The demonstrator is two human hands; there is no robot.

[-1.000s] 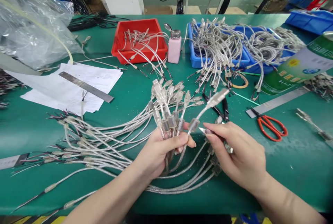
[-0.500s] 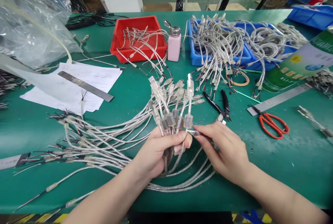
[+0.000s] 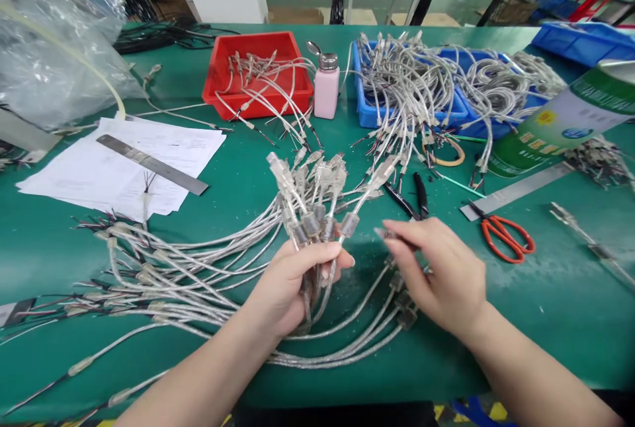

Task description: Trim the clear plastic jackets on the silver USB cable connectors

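My left hand point(image 3: 292, 281) is closed round a bundle of silver USB cables point(image 3: 317, 205), just below their ferrite beads, with the plugs fanning upward. The cables trail left across the green table point(image 3: 570, 301) to stripped wire ends point(image 3: 114, 235). My right hand point(image 3: 439, 268) hovers to the right of the bundle, fingers curled in a pinch over loose cable ends point(image 3: 401, 305) lying on the table. Whether those fingers hold a plug is hidden.
Black pliers point(image 3: 414, 192) and red scissors point(image 3: 503, 235) lie right of my hands. A red bin point(image 3: 258, 73), a pink dispenser bottle point(image 3: 326, 86) and blue bins of cables point(image 3: 411, 86) stand behind. Papers with a steel ruler point(image 3: 151, 164) lie at the left.
The cable my right hand steered into the bundle now sits in my left hand's grip. My right hand has drawn away to the right, toward the loose ends.
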